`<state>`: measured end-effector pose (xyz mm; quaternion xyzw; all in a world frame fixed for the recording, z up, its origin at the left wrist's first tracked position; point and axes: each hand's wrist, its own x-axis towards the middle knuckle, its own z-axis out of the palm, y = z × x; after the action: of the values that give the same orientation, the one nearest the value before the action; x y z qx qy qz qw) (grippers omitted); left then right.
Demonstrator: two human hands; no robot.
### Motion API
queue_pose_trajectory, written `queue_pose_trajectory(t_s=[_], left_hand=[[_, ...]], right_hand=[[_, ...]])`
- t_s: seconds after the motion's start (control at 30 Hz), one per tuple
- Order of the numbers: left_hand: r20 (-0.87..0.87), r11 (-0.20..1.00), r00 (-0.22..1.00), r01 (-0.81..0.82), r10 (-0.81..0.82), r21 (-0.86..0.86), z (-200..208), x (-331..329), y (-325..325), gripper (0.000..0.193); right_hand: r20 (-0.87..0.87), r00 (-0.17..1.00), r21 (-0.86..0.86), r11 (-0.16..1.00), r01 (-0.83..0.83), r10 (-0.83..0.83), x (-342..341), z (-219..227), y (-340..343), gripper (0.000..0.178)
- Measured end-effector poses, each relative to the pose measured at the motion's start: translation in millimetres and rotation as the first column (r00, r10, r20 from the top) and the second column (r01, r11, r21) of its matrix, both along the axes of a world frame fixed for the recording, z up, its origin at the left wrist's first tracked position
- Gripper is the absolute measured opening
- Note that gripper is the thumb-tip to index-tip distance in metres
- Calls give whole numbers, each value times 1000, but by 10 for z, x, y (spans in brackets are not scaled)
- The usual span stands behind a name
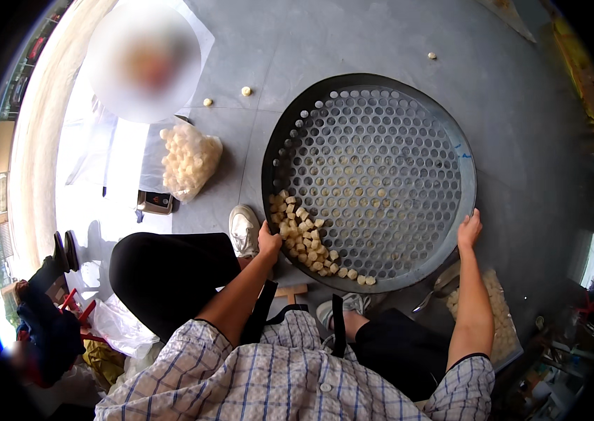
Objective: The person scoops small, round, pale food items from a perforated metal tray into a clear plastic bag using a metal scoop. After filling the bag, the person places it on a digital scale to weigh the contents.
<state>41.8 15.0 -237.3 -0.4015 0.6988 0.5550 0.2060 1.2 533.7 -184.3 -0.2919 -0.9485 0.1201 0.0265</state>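
Note:
A wide round metal sieve [374, 161] with a dark raised rim and rows of round holes is held in front of me. My left hand [269, 242] is closed on its lower left rim. On the right side, my right hand [470, 228] grips the rim with fingers wrapped round it. Pale cube-like chunks [307, 242] are heaped along the near left edge inside the sieve. Small yellowish bits show through the holes around its middle; whether they lie on or below it I cannot tell.
A clear bag of pale chunks [188, 161] stands on the grey floor, beside a small scale [154, 202]. Another filled bag [497, 316] and a metal scoop [444, 286] lie by my right forearm. Loose chunks [246, 91] dot the floor. A round area at upper left is blurred.

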Motion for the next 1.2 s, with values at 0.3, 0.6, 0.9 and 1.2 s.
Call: queue_pose_trajectory(t_s=[0.3,0.6,0.9,1.2], left_hand=[[-100,979,986,119,-137,-165,-194,10,21,55],[-10,329,567,463,-823,-823,249,-501,366,94],[641,-466,-50,730,-766,-500,413,-1096,249,124],[503,-382,-79,754,-860,-534,149,-888,226,124]], right_hand=[[-115,993,22,999,-39,42,8,-486,-202,51],[749,656,-233,963,133,91,219,-430,-1964,37],[698,716,-90,995,51,26,816,-398,-2722,48],[632,775,-198,967,158,3,1005,-439,-3158,61]])
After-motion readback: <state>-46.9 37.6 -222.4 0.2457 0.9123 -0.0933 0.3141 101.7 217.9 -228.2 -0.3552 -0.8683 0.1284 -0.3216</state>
